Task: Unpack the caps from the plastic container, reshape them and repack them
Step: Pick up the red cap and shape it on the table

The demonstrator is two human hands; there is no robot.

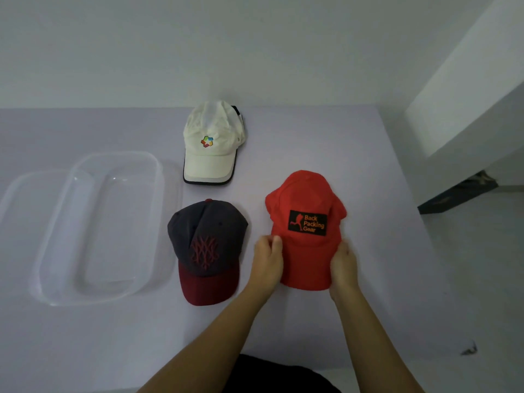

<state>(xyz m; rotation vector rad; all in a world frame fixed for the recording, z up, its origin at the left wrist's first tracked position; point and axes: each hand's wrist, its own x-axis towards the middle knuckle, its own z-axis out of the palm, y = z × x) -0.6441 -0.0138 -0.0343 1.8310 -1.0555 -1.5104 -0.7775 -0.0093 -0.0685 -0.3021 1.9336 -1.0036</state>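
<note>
Three caps lie on the pale table (312,131). In the head view, the left hand (268,260) and right hand (343,263) each pinch a side of the red cap (304,199) brim. Left of the red cap sits the grey-and-maroon cap (205,248); beyond it, the white cap (211,143). Farther left stands the clear plastic container (56,222), nothing blocking it.

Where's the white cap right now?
Head view: the white cap lies at the table's far middle, beyond the grey cap, right of the container.
</note>
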